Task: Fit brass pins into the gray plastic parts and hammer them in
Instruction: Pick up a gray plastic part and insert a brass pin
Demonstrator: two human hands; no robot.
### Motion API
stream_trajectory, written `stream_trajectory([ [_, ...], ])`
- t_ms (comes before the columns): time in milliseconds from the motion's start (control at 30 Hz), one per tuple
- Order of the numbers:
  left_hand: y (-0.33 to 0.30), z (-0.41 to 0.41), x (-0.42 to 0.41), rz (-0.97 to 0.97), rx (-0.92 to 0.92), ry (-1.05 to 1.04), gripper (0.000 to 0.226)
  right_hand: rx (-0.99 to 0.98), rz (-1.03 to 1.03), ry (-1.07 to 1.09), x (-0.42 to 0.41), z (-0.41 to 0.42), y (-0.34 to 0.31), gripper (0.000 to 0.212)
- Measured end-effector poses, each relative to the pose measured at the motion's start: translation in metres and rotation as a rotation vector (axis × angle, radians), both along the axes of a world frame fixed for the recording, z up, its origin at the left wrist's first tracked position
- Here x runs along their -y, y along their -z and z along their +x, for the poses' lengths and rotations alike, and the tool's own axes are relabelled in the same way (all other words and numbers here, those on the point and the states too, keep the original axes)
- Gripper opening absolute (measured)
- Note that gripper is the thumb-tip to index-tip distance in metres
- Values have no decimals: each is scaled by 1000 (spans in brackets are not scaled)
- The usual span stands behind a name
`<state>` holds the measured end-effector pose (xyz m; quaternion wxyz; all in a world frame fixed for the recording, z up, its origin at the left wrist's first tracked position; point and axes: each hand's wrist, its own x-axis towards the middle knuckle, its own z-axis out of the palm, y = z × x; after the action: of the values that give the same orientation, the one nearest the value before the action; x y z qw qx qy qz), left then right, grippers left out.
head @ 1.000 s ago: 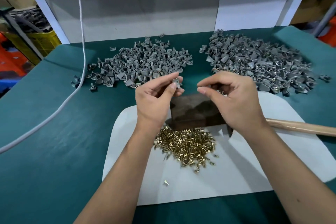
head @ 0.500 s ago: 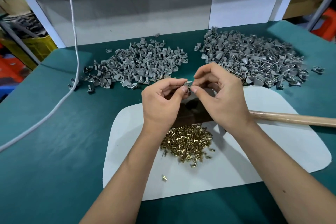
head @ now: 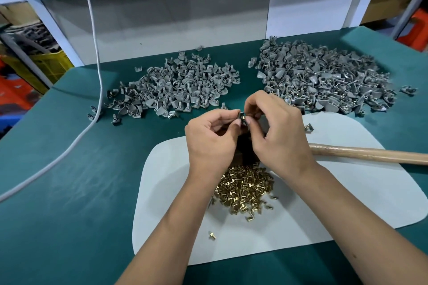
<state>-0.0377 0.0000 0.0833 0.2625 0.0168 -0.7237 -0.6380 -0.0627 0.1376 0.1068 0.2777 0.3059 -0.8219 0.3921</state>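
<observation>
So the two hands have closed the gap since a second ago and now meet over the dark block (head: pixel 246 152). The left hand (head: pixel 212 140) pinches a small gray plastic part (head: pixel 242 118) at its fingertips, and the right hand (head: pixel 279 133) pinches at that same part from the other side; can't tell if there's a pin between those fingers. The heap of brass pins (head: pixel 246 188) sits on the white mat (head: pixel 347 192) just under the wrists, hammer handle (head: pixel 370 154) off right, two gray part piles (head: pixel 176 90) further back on the green table (head: pixel 69 192).

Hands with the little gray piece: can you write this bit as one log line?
step: fitting pin | left hand + right hand: pinch gray part | brass pins: heaped | hammer handle: lying unused
</observation>
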Motion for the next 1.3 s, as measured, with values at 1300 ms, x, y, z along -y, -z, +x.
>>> stream_trajectory([
  [1300,-2,0,15,-111,-45,134,26,-59,8,-40,-16,-10,4,2],
])
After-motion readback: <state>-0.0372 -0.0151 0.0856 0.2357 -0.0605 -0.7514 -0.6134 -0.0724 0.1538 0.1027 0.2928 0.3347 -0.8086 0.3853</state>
